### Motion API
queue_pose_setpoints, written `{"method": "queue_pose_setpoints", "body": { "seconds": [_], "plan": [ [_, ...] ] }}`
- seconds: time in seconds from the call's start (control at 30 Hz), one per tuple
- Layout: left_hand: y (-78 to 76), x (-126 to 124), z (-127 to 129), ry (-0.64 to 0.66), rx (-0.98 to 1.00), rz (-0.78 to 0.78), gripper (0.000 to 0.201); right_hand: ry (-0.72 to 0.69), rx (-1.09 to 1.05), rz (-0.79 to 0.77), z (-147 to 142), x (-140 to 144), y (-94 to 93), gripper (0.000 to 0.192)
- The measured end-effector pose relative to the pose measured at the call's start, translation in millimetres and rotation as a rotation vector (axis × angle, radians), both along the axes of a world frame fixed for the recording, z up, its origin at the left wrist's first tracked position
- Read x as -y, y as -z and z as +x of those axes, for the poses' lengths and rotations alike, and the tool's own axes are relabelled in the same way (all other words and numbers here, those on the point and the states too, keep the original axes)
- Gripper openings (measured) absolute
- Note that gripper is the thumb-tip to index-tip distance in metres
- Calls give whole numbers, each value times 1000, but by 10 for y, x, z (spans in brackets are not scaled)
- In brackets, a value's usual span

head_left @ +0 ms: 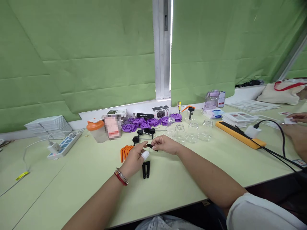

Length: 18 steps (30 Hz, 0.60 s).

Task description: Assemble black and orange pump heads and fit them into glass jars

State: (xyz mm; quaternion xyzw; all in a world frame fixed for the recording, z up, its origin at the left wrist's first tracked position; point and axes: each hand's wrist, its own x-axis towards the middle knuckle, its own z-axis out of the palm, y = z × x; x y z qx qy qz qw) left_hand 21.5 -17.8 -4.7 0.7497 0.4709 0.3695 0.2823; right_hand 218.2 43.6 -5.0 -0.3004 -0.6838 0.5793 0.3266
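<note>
My right hand (165, 145) pinches a small black plastic part (150, 146) between thumb and fingertips. Close by on the left, my left hand (134, 160) has its fingers apart, its fingertips near that part's end; whether they touch it I cannot tell. A white wrap covers one left digit. Two black handle-like pieces (145, 170) lie on the table below my hands. Several orange bent strips (126, 152) lie partly behind my left hand. Black knob-like parts with thin metal rods (136, 139) lie just beyond.
Purple wheel-shaped parts (137, 121) and clear glass jars (193, 128) stand behind. An orange-lidded cup (96, 127) is left of them. White power strip (65, 145) at left, orange one (240, 134) with cables at right. Another person's hand (298, 118) is at far right.
</note>
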Motion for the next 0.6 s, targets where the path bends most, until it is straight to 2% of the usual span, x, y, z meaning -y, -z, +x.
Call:
{"method": "queue_pose_setpoints", "body": {
  "seconds": [0.1, 0.2, 0.3, 0.37, 0.43, 0.5, 0.6],
  "plan": [
    [-94, -99, 145, 18, 132, -132, 40, -2, -29, 24, -70, 23, -13, 30],
    [-109, -205, 211, -58, 280, -172, 30, 14, -35, 62, -100, -24, 11, 30],
    [-71, -267, 168, -173, 387, -187, 30, 167, 84, 192, -45, -159, 58, 23],
    [-42, -276, 97, -228, 394, -190, 32, 309, 266, 350, 28, -272, 99, 18],
    [-15, -274, 16, -244, 348, -192, 34, 379, 467, 477, 98, -373, 147, 15],
    [15, -274, -56, -233, 296, -173, 35, 366, 602, 513, 138, -440, 194, 14],
    [59, -289, -123, -200, 224, -123, 35, 283, 690, 522, 126, -483, 244, 13]
  ]
}}
